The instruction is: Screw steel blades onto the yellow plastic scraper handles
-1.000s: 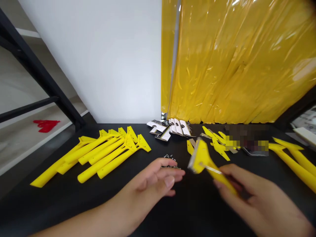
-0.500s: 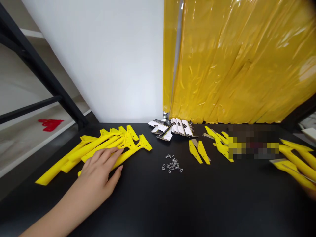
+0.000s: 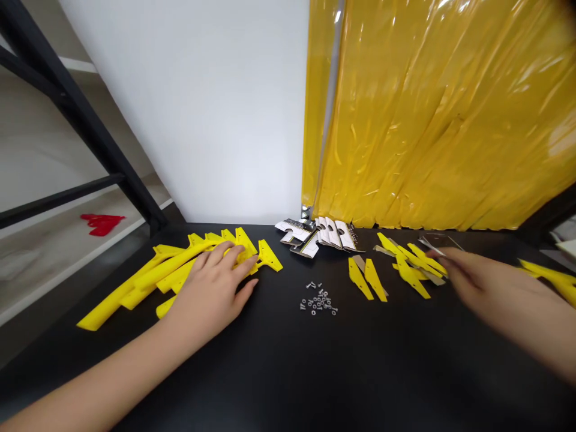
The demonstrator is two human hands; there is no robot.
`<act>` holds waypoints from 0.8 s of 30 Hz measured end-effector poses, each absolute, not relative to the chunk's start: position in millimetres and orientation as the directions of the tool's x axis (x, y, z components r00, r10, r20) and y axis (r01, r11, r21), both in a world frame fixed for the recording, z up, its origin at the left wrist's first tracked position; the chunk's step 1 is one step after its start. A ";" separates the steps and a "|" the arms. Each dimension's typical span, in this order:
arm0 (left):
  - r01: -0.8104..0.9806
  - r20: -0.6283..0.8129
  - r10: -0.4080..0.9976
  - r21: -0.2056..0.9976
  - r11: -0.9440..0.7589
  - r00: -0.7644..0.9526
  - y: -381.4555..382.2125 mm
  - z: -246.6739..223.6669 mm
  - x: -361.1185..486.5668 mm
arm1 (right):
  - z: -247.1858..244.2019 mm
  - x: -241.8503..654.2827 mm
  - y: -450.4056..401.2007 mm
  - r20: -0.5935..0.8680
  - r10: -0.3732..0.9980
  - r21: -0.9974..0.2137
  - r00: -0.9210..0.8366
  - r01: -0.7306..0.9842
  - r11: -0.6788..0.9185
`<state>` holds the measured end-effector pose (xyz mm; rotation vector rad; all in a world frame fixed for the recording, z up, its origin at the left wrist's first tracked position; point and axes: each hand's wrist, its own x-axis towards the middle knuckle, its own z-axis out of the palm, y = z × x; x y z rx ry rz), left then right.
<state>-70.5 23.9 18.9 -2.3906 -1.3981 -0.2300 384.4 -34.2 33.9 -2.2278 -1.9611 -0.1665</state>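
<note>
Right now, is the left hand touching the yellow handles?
Touching. The head view shows the left hand resting on the yellow handles, its fingers spread across the top of the pile.

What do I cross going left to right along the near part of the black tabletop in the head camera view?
Yellow plastic handles → left hand → small pile of screws and nuts → two yellow plastic pieces → right hand → more yellow plastic parts at the right edge

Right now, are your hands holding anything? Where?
The left hand rests on yellow handles, not gripping. The right hand is at a thin metal piece; can't tell if held.
</note>
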 end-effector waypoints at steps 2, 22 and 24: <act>0.850 0.270 0.809 -0.246 -0.466 0.522 32.7 22.5 -57.8 | 39.6 356.6 -3.4 0.122 0.989 -0.043 0.081 0.996 -0.076; 0.827 0.186 0.853 0.215 -0.520 0.488 43.2 43.5 -17.6 | 8.1 334.7 37.4 -0.240 0.961 -0.595 -0.140 0.803 -0.032; 0.794 0.151 0.888 0.402 -0.456 0.434 42.2 48.7 -14.1 | 14.0 333.2 34.2 -0.220 0.958 -0.682 -0.185 0.731 -0.015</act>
